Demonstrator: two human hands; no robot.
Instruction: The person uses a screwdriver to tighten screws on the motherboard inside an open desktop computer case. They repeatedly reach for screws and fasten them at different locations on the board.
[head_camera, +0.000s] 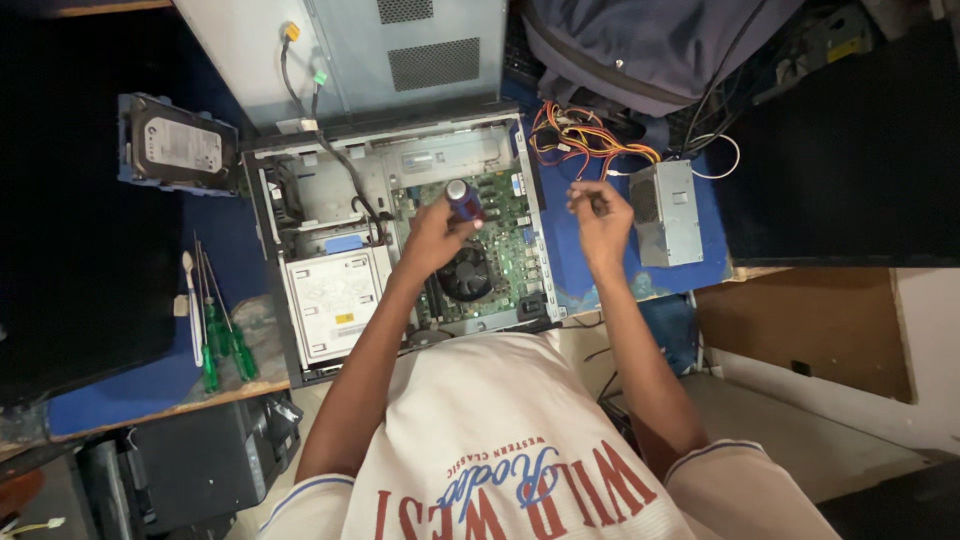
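Over open PC case (262, 190): left hand (435, 235) grips small blue bottle (463, 200), likely light, slick; hold mid-body. Right hand (600, 215) curled narrow, contents unclear.

a blue-covered bench (120, 390) with a worn wooden front edge fills a dim workspace, its left side falling into deep shadow. to the right, a brown board panel (800, 335) leans against a pale wall (930, 340), above a grey floor (800, 440). a dark bag (640, 45) sits at the bench's far edge.
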